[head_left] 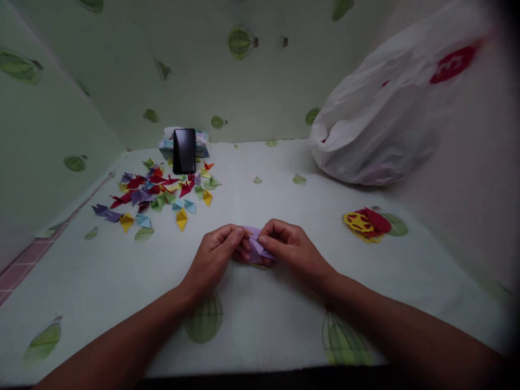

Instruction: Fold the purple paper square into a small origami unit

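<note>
A small folded piece of purple paper [257, 246] lies at the middle of the table, pinched from both sides. My left hand [217, 254] grips its left edge with thumb and fingertips. My right hand [289, 246] presses on its right part, fingers curled over it. Part of the paper is hidden under my fingers. Both hands rest low on the pale green cloth [260, 206] printed with balloons.
A scatter of several folded paper pieces [158, 192] in red, purple, yellow, blue and green lies at the back left. A black phone [184, 150] leans upright on a tissue box behind them. A white plastic bag [385, 119] sits at the back right, with red and yellow paper cut-outs [365, 223] before it.
</note>
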`<state>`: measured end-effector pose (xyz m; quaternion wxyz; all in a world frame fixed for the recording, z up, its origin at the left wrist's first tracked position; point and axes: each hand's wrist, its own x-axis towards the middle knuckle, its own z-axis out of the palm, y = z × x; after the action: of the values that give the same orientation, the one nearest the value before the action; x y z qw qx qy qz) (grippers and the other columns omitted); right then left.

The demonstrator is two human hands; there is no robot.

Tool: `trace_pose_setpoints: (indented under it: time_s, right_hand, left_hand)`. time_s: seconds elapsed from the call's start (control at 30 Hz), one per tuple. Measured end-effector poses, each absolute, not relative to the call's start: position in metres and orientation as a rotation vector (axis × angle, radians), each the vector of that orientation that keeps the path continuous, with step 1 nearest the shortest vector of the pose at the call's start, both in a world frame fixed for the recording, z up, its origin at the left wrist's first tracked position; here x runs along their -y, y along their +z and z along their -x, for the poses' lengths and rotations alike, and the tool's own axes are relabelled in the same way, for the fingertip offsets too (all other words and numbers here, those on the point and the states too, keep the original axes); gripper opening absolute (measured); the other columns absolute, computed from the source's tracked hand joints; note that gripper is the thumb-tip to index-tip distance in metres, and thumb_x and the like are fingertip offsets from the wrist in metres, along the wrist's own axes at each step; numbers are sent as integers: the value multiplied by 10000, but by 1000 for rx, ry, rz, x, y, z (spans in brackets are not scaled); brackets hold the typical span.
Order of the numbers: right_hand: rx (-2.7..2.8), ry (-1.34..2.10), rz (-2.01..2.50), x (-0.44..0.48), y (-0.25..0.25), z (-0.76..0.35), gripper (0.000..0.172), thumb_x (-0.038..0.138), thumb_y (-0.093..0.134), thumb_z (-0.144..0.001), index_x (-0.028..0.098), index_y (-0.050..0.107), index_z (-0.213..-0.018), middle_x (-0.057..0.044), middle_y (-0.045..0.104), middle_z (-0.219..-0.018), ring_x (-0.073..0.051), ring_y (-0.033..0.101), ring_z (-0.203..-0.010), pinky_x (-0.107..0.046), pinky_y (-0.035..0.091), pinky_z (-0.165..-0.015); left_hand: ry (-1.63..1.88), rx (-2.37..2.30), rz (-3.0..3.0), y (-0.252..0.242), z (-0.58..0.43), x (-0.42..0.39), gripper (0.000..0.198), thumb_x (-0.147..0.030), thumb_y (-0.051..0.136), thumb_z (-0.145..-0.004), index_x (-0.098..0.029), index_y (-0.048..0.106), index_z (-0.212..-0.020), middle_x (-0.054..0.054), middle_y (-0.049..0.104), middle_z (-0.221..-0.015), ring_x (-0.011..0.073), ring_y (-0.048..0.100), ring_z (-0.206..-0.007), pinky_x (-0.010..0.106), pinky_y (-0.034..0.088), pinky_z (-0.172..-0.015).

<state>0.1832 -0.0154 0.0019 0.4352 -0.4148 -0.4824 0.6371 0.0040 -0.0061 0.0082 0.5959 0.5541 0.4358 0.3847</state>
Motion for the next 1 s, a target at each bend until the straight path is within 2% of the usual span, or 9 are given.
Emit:
trace_pose_setpoints:
  time_s: [0.3,1.0]
  right_hand:
    - [1200,1580,1010,16,-3,-183,266,362,710,-817,173,540,-740,29,575,-657,-92,504,-562,-235,391,-536]
    - [1258,1592,1077,17,7,-181,168,273,646,-785,175,539,-701,50,544,-597,-78,487,-521,-220,371,-510]
  left_hand:
    - [863,-1011,-1268,5,-4,7,199,-312,637,-884,-147,676,-780,-8,634,-627,107,581,-598,230,464,-629]
    - [816,-1124,-1384,12,-6,7,243,-340,637,-826,-153,584,-681,-36,562,-558,95,492,-553,225,380,-567]
